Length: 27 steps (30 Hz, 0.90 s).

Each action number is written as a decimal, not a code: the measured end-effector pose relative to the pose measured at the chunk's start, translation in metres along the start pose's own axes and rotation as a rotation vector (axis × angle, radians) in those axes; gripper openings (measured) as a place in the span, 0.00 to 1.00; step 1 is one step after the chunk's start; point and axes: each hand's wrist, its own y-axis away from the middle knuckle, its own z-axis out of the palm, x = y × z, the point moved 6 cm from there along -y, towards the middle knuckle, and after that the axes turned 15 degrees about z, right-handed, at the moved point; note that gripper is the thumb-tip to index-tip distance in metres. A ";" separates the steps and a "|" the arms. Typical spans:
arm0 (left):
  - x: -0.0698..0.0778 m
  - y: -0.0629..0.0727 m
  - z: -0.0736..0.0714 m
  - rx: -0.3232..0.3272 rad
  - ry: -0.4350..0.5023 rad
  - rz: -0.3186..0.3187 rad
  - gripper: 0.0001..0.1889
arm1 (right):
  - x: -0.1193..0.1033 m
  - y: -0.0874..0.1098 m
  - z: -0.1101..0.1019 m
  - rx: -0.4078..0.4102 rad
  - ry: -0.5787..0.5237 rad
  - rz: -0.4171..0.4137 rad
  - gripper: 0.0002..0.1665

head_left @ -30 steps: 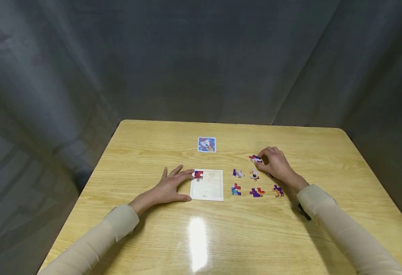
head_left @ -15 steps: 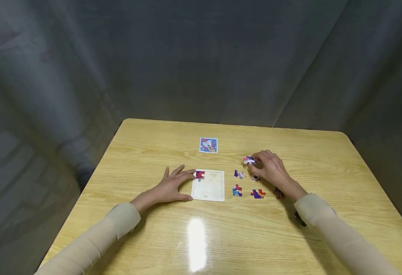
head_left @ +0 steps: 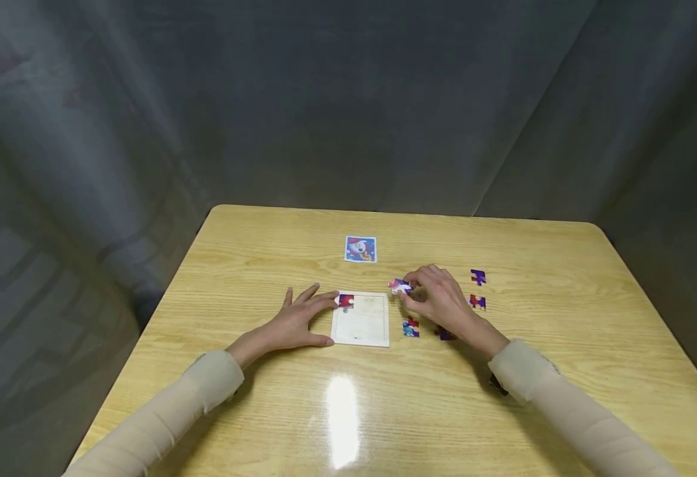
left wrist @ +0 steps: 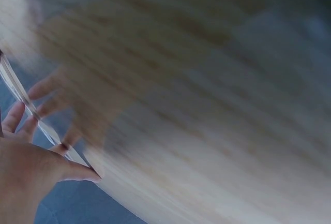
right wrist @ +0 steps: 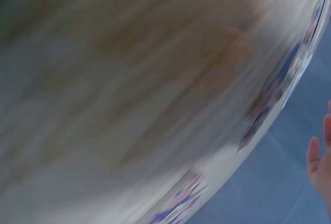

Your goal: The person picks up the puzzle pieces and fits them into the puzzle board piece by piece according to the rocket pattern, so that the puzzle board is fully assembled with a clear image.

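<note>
In the head view, my right hand (head_left: 440,303) pinches a jigsaw piece (head_left: 399,287) between thumb and fingers, close to the upper right corner of a pale square puzzle tray (head_left: 365,328). The piece is white and purple with some pink. My left hand (head_left: 295,323) rests along the tray's left side with fingers spread, thumb at the lower corner and fingertips at the upper one. A red jigsaw piece (head_left: 345,301) lies in the tray's upper left corner. The left wrist view catches the left hand (left wrist: 28,164) at the tray's edge; the right wrist view is blurred.
A picture card (head_left: 360,249) lies behind the tray. To the tray's right are loose pieces: a blue and red one (head_left: 411,327), a purple one (head_left: 478,277) and a red and purple one (head_left: 477,301). The right hand hides others. Dark curtains (head_left: 336,119) surround the table (head_left: 265,411).
My right hand has carried the jigsaw piece leftward from the far side of the loose pieces to near the tray. Loose pieces at the right have come into sight. The left hand stays put.
</note>
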 end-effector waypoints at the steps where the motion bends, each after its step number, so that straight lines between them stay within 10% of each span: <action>1: 0.000 0.000 0.000 0.002 -0.002 -0.001 0.37 | -0.003 -0.001 0.003 -0.013 0.001 0.002 0.15; 27: -0.003 0.003 0.000 0.015 -0.013 -0.016 0.37 | -0.050 -0.019 0.067 -0.279 0.086 0.064 0.17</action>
